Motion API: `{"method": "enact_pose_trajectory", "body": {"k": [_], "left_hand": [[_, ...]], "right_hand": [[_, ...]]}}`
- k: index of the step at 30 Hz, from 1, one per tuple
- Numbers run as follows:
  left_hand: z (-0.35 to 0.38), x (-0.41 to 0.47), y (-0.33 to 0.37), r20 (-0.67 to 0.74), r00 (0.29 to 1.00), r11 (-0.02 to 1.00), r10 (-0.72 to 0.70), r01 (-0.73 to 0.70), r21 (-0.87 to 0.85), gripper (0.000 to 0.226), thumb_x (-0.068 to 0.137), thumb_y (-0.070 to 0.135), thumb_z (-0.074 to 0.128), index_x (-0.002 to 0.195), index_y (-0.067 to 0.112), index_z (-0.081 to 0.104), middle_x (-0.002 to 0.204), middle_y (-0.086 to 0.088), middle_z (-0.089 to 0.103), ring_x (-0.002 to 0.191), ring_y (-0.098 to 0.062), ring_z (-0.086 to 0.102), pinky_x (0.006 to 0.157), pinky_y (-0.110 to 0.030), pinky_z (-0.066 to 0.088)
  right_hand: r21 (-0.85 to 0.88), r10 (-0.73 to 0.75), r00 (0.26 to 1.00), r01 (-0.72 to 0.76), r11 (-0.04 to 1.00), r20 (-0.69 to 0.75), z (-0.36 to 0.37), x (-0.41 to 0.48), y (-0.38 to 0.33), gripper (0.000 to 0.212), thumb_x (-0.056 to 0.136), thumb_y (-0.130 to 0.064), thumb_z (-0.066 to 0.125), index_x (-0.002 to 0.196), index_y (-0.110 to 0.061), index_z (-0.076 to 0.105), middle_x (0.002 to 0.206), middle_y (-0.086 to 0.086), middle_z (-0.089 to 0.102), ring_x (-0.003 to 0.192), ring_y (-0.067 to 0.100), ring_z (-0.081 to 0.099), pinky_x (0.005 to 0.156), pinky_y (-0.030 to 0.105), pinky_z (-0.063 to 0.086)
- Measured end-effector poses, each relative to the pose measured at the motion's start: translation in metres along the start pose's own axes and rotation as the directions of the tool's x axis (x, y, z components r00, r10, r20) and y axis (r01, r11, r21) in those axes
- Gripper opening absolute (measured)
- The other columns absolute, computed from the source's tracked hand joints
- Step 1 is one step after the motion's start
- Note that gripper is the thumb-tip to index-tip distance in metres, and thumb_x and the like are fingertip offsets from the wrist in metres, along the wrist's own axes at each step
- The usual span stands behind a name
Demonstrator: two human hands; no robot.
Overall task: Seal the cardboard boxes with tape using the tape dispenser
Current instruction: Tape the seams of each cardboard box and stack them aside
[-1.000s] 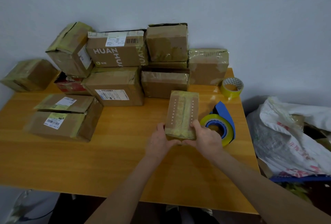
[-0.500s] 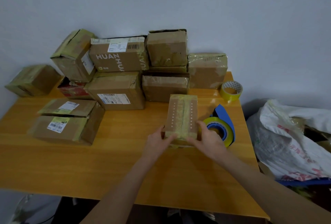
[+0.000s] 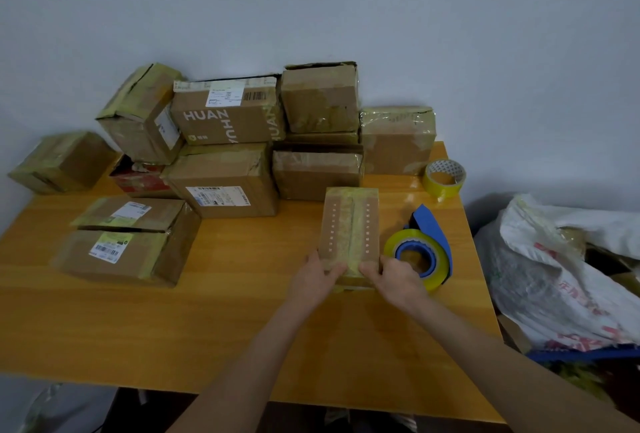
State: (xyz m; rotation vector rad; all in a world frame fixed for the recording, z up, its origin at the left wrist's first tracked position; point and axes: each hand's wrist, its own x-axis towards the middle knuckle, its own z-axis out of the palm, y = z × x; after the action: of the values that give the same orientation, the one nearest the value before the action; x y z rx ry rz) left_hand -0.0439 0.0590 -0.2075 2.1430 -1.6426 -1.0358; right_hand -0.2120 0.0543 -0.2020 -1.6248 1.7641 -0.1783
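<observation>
Thumbs have crept onto the taped seam: left hand [image 3: 313, 282] and right hand [image 3: 398, 280], fingers [image 3: 337, 269] clamped round the near end of the small box [image 3: 349, 224] on the counter [image 3: 207, 311] (tape dispenser [image 3: 420, 252] idle just beside). Smoothing, I'd say; this one's nearly sealed.

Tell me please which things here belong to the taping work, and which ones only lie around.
For the job:
- small box, gripped at its near end by the left hand and right hand
- tape dispenser beside it
- stacked boxes behind

Just lying about:
- spare tape roll
- white sack off the table
</observation>
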Motion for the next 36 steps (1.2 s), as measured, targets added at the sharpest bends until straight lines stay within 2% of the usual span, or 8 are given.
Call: {"method": "enact_pose_trajectory", "body": {"k": [3, 6, 10, 14, 17, 19, 29, 36], "left_hand": [[0.003, -0.001, 0.001, -0.033, 0.999, 0.998, 0.008, -0.006, 0.057, 0.050, 0.100, 0.044, 0.042, 0.135, 0.009, 0.044, 0.122, -0.008, 0.061, 0.105, -0.023, 0.061, 0.085, -0.034, 0.052], [-0.003, -0.002, 0.002, -0.077, 0.997, 0.996, 0.015, -0.008, 0.092, 0.041, 0.105, 0.035, 0.031, 0.127, 0.007, 0.050, 0.112, -0.010, 0.064, 0.090, -0.021, 0.058, 0.078, -0.032, 0.048], [-0.011, 0.003, 0.006, -0.074, 0.997, 0.998, -0.020, 0.015, -0.069, 0.043, 0.104, 0.034, 0.032, 0.137, 0.009, 0.046, 0.125, -0.009, 0.059, 0.103, -0.021, 0.057, 0.081, -0.028, 0.045], [-0.019, 0.014, 0.012, -0.034, 0.989, 0.911, -0.142, 0.117, -0.396, 0.066, 0.097, 0.038, 0.053, 0.150, 0.011, 0.026, 0.148, -0.010, 0.040, 0.131, -0.028, 0.045, 0.105, -0.041, 0.042], [-0.019, 0.014, 0.016, 0.092, 0.987, 0.939, -0.134, 0.156, -0.305, 0.062, 0.096, 0.034, 0.054, 0.148, 0.010, 0.031, 0.144, -0.011, 0.046, 0.126, -0.028, 0.050, 0.103, -0.041, 0.044], [-0.020, 0.010, 0.011, 0.100, 0.988, 0.946, -0.120, 0.144, -0.291, 0.052, 0.096, 0.031, 0.056, 0.141, 0.009, 0.043, 0.136, -0.010, 0.055, 0.118, -0.026, 0.056, 0.099, -0.040, 0.048], [-0.063, -0.004, -0.038, -0.110, 0.958, 0.958, -0.264, 0.247, -0.145, 0.045, 0.093, 0.043, 0.057, 0.118, 0.007, 0.058, 0.103, -0.004, 0.062, 0.092, -0.020, 0.060, 0.075, -0.031, 0.049], [-0.116, -0.017, -0.086, -0.275, 0.895, 0.930, -0.351, 0.367, 0.007, 0.041, 0.094, 0.045, 0.051, 0.120, 0.013, 0.050, 0.099, -0.002, 0.060, 0.093, -0.024, 0.062, 0.072, -0.034, 0.052]], "right_hand": [[0.034, 0.006, 1.000, -0.007, 0.999, 0.020, 0.001, -0.001, -0.001, 0.036, 0.101, -0.046, 0.040, 0.075, -0.022, 0.046, 0.066, -0.004, 0.049, 0.058, 0.011, 0.047, 0.048, 0.026, 0.033], [0.038, -0.004, 0.998, 0.001, 0.999, 0.064, -0.004, 0.001, -0.001, 0.041, 0.102, -0.043, 0.037, 0.069, -0.021, 0.042, 0.065, -0.001, 0.046, 0.057, 0.013, 0.044, 0.048, 0.026, 0.032], [0.056, 0.010, 0.998, -0.014, 0.998, 0.060, -0.016, 0.008, 0.001, 0.040, 0.098, -0.049, 0.045, 0.106, -0.013, 0.061, 0.065, -0.001, 0.054, 0.057, 0.015, 0.052, 0.048, 0.025, 0.037], [0.057, 0.033, 0.999, -0.032, 0.998, -0.014, -0.022, 0.011, -0.004, 0.063, 0.091, -0.057, 0.054, 0.135, -0.013, 0.046, 0.081, -0.001, 0.062, 0.072, 0.018, 0.061, 0.055, 0.029, 0.044], [-0.012, 0.054, 0.998, -0.053, 0.999, 0.039, -0.017, 0.013, -0.009, 0.052, 0.088, -0.058, 0.055, 0.122, -0.019, 0.058, 0.092, -0.003, 0.065, 0.082, 0.016, 0.064, 0.068, 0.034, 0.055], [-0.034, 0.049, 0.997, -0.047, 0.998, 0.052, -0.013, 0.012, -0.012, 0.046, 0.087, -0.057, 0.058, 0.114, -0.019, 0.062, 0.087, -0.005, 0.064, 0.079, 0.015, 0.064, 0.062, 0.030, 0.052], [0.087, -0.117, 0.979, 0.103, 0.991, 0.168, 0.028, 0.002, -0.059, 0.043, 0.087, -0.046, 0.066, 0.120, -0.018, 0.064, 0.116, -0.001, 0.068, 0.101, 0.017, 0.065, 0.081, 0.030, 0.055], [0.082, -0.222, 0.935, 0.207, 0.975, 0.278, 0.069, 0.001, -0.132, 0.036, 0.091, -0.039, 0.063, 0.116, -0.012, 0.063, 0.116, 0.002, 0.067, 0.102, 0.018, 0.064, 0.070, 0.022, 0.046]]}}
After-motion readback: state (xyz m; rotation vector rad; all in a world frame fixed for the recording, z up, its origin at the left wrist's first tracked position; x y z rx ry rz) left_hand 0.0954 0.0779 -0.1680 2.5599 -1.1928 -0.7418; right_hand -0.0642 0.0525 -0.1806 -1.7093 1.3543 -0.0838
